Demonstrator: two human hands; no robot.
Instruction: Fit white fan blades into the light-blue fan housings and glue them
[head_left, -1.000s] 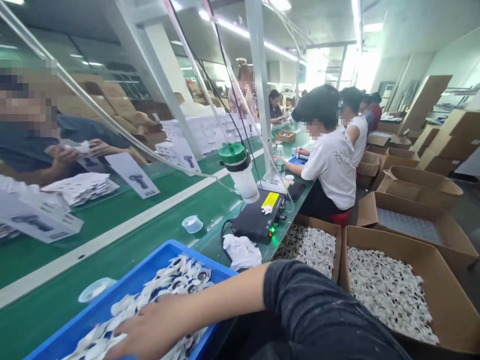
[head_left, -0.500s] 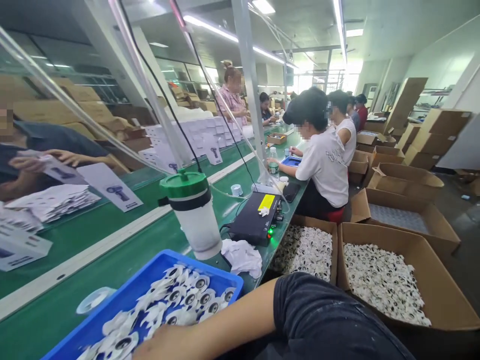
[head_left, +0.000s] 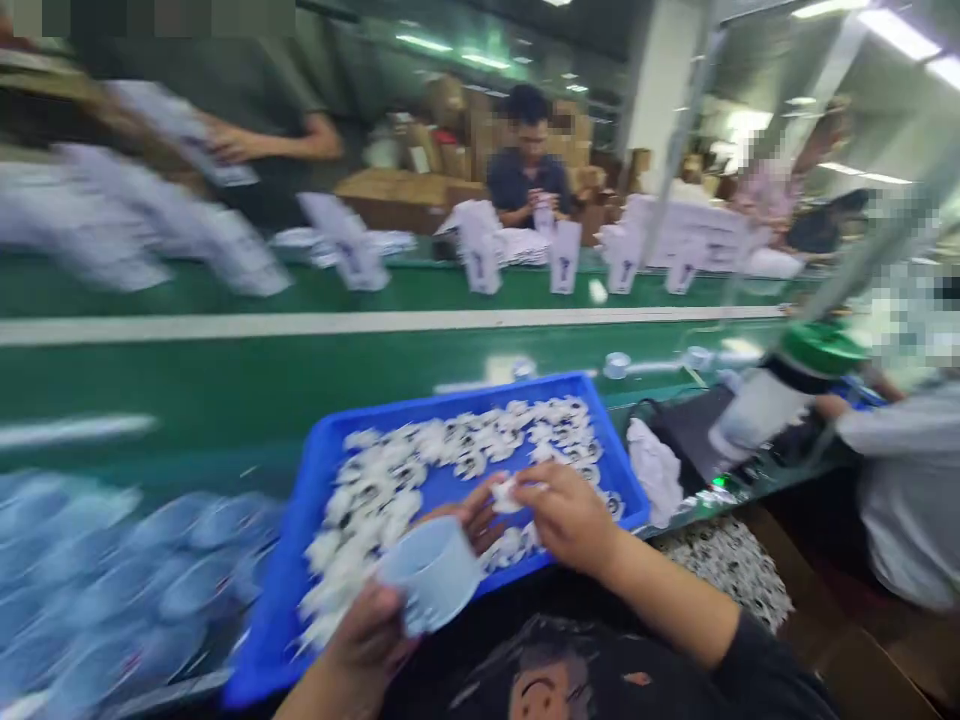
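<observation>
My left hand (head_left: 375,625) is closed around a light blue plastic cup-shaped part (head_left: 433,575), tilted above the near side of the tray; its fingertips show beyond the cup. My right hand (head_left: 574,515) pinches a small white finned fan wheel (head_left: 507,493), close to the left fingertips. Under both hands lies a blue plastic tray (head_left: 319,470) with many white fan wheels (head_left: 375,490) that have dark centres. The tray's middle shows bare blue bottom.
Many light blue cups (head_left: 112,580) are piled at left. A white cloth (head_left: 654,470), a black box (head_left: 690,430) and a green-lidded container (head_left: 780,390) stand at right. White cartons (head_left: 480,248) line the green belt (head_left: 225,370); co-workers sit across and at right.
My view has swung left from the right side of the bench to the tray. Both hands now show; the blue cup and the raised fan wheel have come into sight.
</observation>
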